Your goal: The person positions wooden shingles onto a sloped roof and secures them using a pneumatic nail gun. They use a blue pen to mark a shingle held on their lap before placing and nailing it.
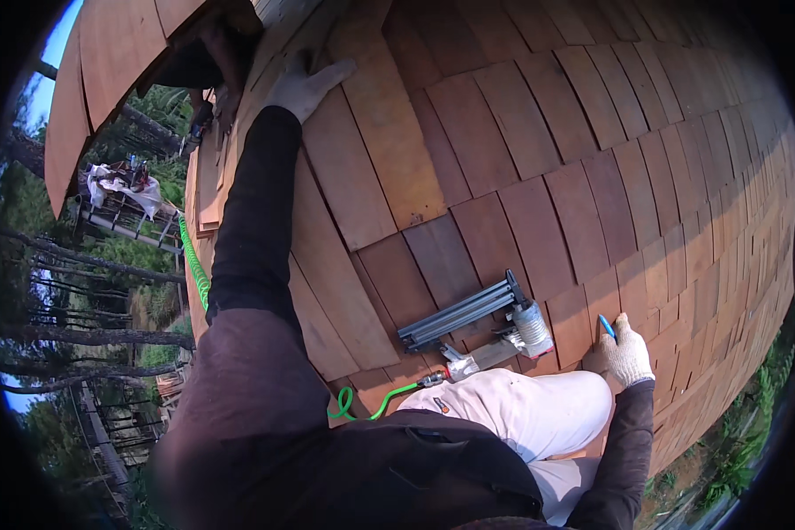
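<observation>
Shingled wooden roof (539, 159) (outdoors, seemingly high).

Blue pen (606, 328) mostly hidden inside right hand (625, 352) grip. Green air hose (389, 402) partly hidden behind knee and body. Left hand (305, 86) fingertips hidden at shingle edge. Scaffold clutter (119, 187) too small to tell.

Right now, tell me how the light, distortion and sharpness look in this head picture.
Head view: even daylight on the wooden shingles, no glare; fisheye bends the shingle rows toward a black rim; the left hand and the nail gun are fairly sharp, the dark sleeve close to the lens is soft; the right hand holds a blue pencil.
</observation>
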A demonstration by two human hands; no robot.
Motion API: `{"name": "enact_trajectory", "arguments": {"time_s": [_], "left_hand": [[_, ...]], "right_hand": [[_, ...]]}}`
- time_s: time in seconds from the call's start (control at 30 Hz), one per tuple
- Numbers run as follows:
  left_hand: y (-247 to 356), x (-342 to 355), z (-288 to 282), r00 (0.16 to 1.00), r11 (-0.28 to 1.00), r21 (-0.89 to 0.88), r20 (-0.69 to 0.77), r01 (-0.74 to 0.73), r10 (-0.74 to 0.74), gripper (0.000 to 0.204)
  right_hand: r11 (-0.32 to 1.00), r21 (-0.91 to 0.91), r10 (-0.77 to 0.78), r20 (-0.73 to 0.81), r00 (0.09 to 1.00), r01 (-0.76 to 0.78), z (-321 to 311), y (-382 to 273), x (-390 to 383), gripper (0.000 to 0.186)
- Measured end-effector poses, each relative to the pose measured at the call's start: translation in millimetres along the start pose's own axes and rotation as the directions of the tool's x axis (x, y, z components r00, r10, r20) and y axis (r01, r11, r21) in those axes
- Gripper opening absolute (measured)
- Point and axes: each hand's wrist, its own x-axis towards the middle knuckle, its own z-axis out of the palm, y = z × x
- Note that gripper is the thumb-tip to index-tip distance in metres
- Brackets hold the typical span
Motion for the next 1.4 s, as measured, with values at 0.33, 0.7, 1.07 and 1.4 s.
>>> {"name": "enact_trajectory", "arguments": {"time_s": [0.33, 0.7, 1.07, 1.4], "left_hand": [[0.0, -14.9, -16.5, 0.999, 0.997, 0.07, -0.017, 0.041, -0.04, 0.12], [0.9, -11.0, -20.6, 0.999, 0.993, -0.117, -0.035, 0.013, -0.018, 0.096], [-5.8, -10.7, -11.9, 0.986, 0.986, 0.086, 0.068, 0.144, -0.15, 0.091], [-4.8, -21.4, -11.7, 0.994, 0.992, 0.092, -0.071, 0.09, -0.084, 0.095]], "right_hand": [[0.883, -0.298, -0.467, -0.477, 0.745, 0.363, -170.7, -185.6, 97.6, 0.019], [0.685, 0.23, -0.539, -0.478, 0.693, 0.691, -213.1, -353.6, 212.3, 0.033], [0.312, 0.671, -0.389, -0.555, 0.735, 0.672, -116.2, -394.8, 245.0, 0.034], [0.243, 0.861, -0.303, -0.37, 0.878, 0.447, -127.1, -408.4, 204.2, 0.037]]}}
